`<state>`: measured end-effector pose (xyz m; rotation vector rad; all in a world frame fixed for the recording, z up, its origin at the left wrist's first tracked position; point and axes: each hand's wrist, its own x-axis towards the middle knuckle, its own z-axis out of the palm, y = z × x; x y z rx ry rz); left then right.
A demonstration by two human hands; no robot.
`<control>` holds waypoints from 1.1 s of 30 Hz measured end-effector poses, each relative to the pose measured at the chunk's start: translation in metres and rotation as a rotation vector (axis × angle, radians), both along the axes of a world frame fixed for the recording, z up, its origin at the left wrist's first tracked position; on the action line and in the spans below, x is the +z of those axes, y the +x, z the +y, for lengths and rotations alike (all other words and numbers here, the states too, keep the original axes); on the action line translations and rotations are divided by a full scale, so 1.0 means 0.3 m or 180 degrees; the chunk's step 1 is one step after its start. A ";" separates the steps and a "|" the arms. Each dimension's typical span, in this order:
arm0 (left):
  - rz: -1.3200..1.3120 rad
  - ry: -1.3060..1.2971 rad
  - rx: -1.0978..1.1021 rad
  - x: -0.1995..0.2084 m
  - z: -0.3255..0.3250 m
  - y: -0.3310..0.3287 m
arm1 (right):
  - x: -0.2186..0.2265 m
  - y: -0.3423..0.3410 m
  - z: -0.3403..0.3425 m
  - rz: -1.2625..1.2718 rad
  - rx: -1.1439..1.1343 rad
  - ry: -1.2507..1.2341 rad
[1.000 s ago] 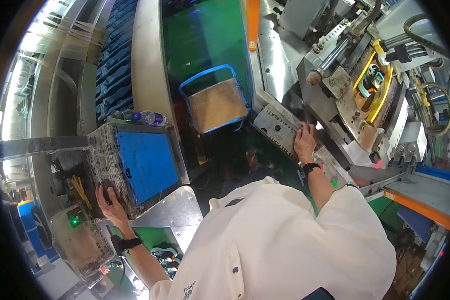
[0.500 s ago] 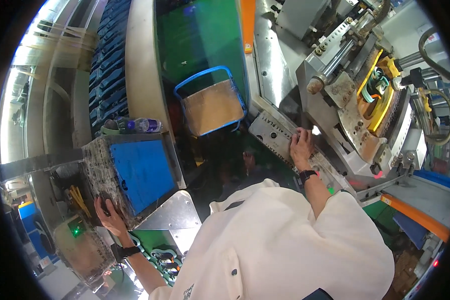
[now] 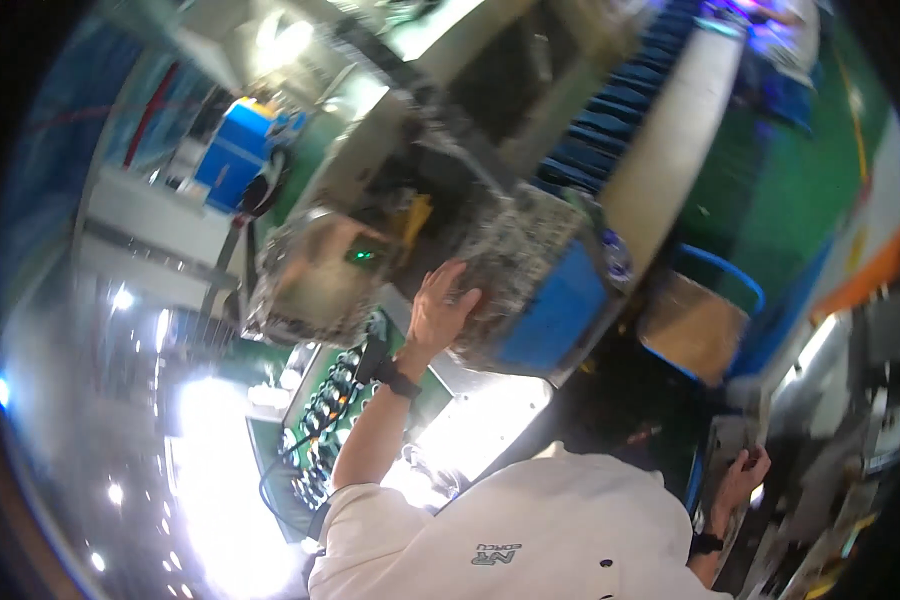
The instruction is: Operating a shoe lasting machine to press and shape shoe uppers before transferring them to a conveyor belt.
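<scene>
My left hand [image 3: 437,312] is open, fingers partly spread, beside the scuffed grey side of a box [image 3: 530,235] with a blue top panel [image 3: 555,315]. Whether its fingertips touch that side, I cannot tell. Close to its left sits a worn, box-shaped control unit [image 3: 315,275] with a lit green display [image 3: 362,256]. At the lower right, my right hand [image 3: 738,482] rests by the metal edge of a machine [image 3: 728,437]. Its fingers look loosely apart with nothing in them, though motion smears the view. A dark band circles each wrist.
A stool [image 3: 695,325] with a brown seat and blue frame stands at the right. Dark blue segments line a conveyor [image 3: 610,125] beyond the box. Several small rounded parts lie on a green surface [image 3: 320,425] below my left forearm. A clear bottle [image 3: 615,255] lies beside the blue panel.
My view has swung left, so the box and stool appear farther right. My left hand stays by the box's side; my right hand stays at the machine edge.
</scene>
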<state>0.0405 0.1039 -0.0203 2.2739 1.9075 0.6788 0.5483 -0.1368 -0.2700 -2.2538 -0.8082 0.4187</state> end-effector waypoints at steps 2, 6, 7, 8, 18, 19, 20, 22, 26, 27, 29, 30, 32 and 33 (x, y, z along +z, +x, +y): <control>0.0242 0.0588 0.0102 0.190 0.008 -0.063 | 0.030 -0.062 0.165 -0.0132 0.0493 0.1065; 0.0711 0.1571 0.0559 0.548 0.019 -0.327 | 0.367 -0.253 0.540 -0.0002 0.1692 0.2092; 0.0735 0.1792 0.0745 0.610 0.048 -0.415 | 0.462 -0.319 0.613 -0.0054 0.1781 0.2033; 0.0814 0.1782 0.1034 0.667 0.080 -0.509 | 0.530 -0.394 0.683 -0.0091 0.1966 0.2251; 0.0813 0.0650 0.1551 0.810 0.440 -1.615 | 0.745 -1.188 1.062 0.0151 0.3283 0.2517; 0.0937 0.0472 0.1528 0.801 0.514 -1.635 | 0.730 -1.185 1.073 0.0009 0.3225 0.2313; 0.0658 0.0255 0.1489 0.804 0.554 -1.685 | 0.723 -1.179 1.064 -0.0098 0.3180 0.2111; 0.0365 -0.0035 0.1290 0.794 0.639 -1.722 | 0.726 -1.185 1.062 -0.0234 0.3119 0.2020; 0.0623 -0.0839 0.1614 0.818 0.720 -1.558 | 0.703 -1.169 1.073 -0.0320 0.3131 0.2021; 0.0630 -0.0824 0.1582 0.813 0.707 -1.515 | 0.701 -1.181 1.066 -0.0285 0.3168 0.2013; 0.1717 0.0213 0.1496 0.824 0.649 -1.463 | 0.699 -1.201 1.067 -0.0238 0.3193 0.2126; 0.2239 0.0739 0.1420 0.828 0.616 -1.397 | 0.700 -1.201 1.063 -0.0232 0.3188 0.2158; 0.2165 0.0800 0.1319 0.875 0.536 -1.203 | 0.703 -1.193 1.055 -0.0277 0.3203 0.2120; 0.2096 0.0839 0.1240 0.903 0.472 -1.094 | 0.711 -1.194 1.050 -0.0271 0.3211 0.2158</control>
